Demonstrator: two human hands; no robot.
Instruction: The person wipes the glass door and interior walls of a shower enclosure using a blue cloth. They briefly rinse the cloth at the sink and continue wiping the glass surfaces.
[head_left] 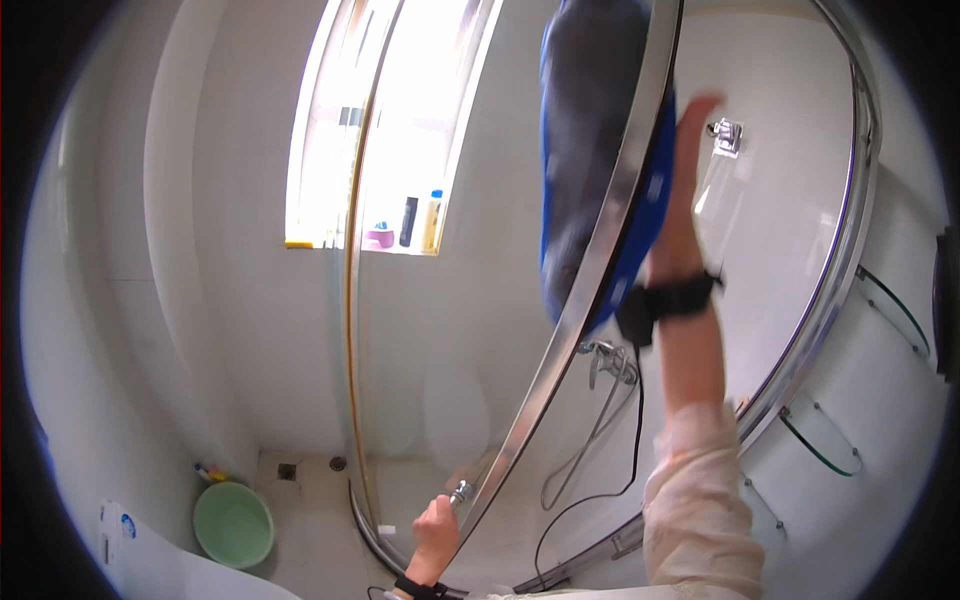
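1. Location: we find the blue-and-grey fabric pad (590, 165) at 1 o'clock, lying lengthwise along the metal edge strip (612, 215) of the glass shower door (475, 340). Its dark grey face shows through the pane; its blue back shows beyond the strip.
2. Right hand (686, 200), at 2 o'clock: set behind the pad, thumb raised and apart. The fingers are hidden, so we cannot tell whether they grip it or merely back it.
3. Left hand (435, 530), at 6 o'clock: fingers curled around the round door knob (462, 491).
4. Handling: we judge the pad light, soft-faced and not fragile, with some stiffness along its length. Dampness cannot be confirmed; if wet, it would be heavier and slide more readily on glass.
5. Hold: we advise a flat palm at mid-back, thumb over the blue rim, keeping fingertips clear of the strip. The pane is rigid and smooth; its knob is the sound hold.
6. Caution: we note a black cable (638, 430) hanging at 4 o'clock from the right wrist strap (680, 298).
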